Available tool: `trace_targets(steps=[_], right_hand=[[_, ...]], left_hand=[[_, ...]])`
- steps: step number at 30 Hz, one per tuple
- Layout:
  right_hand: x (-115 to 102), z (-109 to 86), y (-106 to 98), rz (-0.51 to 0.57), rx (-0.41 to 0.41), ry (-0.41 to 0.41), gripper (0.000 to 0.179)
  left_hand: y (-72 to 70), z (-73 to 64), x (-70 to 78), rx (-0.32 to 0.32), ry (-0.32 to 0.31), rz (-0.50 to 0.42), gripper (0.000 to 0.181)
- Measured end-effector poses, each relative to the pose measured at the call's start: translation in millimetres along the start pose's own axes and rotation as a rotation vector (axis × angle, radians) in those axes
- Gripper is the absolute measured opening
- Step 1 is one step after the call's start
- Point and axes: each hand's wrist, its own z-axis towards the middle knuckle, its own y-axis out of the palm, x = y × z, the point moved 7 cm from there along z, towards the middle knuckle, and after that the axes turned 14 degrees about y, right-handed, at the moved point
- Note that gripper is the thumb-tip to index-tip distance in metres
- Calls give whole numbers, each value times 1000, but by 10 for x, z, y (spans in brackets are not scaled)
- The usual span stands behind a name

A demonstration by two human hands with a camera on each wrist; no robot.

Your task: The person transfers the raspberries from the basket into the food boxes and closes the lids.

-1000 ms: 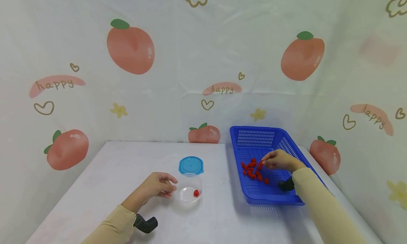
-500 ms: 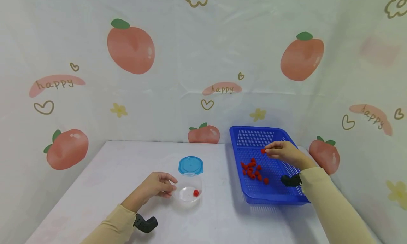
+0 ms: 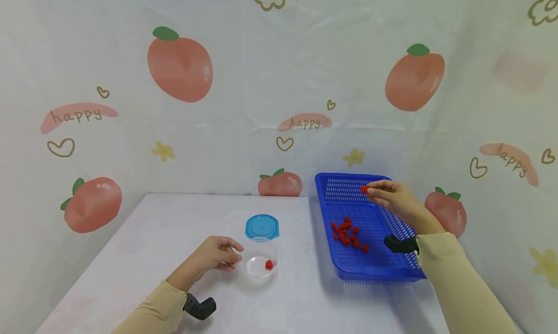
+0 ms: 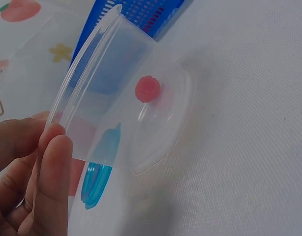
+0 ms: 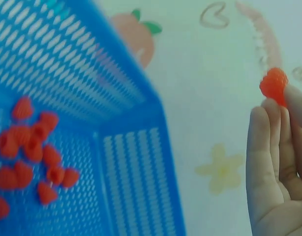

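My right hand pinches a single red raspberry between thumb and fingertips, raised above the blue basket. Several more raspberries lie in a loose cluster on the basket's floor. At the middle of the table, my left hand grips the rim of a clear plastic tub between thumb and fingers. One raspberry sits inside the tub, near its wall.
A light blue lid lies flat just behind the tub on the white table. The printed backdrop rises behind the table, and the basket stands close to the right side wall.
The right hand has picked a raspberry out of the cluster and lifted it up and slightly right, above the basket. My left hand and the tub have stayed in place.
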Motion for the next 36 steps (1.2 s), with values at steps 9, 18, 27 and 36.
trace_targets(steps=[9,18,27,36], right_hand=[[-136,-113,292,26,70,-47,12],[-115,-181,772,150,55,-86,13],[83,-226,1281,164,47,-8,9],[284,-255,1707,193,9,47,14]], left_hand=[[3,-5,17,-1,2,2,34],[2,-4,21,3,-6,14,34],[8,-12,46,-3,-4,2,34],[8,-7,39,-8,5,-5,34]])
